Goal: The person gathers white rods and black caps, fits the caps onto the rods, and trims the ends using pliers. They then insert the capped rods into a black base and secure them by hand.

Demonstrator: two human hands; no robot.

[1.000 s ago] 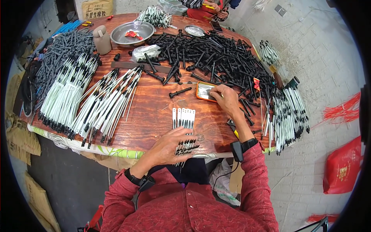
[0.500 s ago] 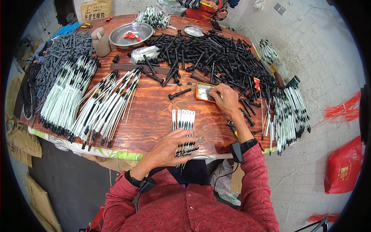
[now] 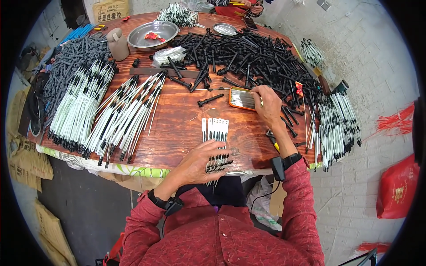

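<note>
At the table's near edge, my left hand [image 3: 197, 165] lies across a row of slim white plastic strips [image 3: 216, 127] with holes in their ends. Its fingers and thumb keep the strips side by side, black sections showing between them. Further right and forward, my right hand [image 3: 268, 105] is curled at the right end of a shallow orange-rimmed tin [image 3: 242, 99]. Thin silvery pins or wires fill the tin. What the right fingertips pinch is hidden. A loose black plastic bolt-like piece [image 3: 210, 100] lies left of the tin.
Black pieces [image 3: 248, 53] heap across the far side. Black-and-white strip bundles [image 3: 77, 111] lie left, more bundles [image 3: 335, 124] right. Behind stand a metal bowl [image 3: 153, 35] and beige flask [image 3: 117, 44]. Yellow-handled pliers [image 3: 274, 141] lie by my right forearm. Another person's hands [image 3: 250, 8] work opposite.
My right hand has drawn back from inside the tin toward its right end, uncovering more of the pins. My left hand stays on the strips. The whole view has shifted slightly.
</note>
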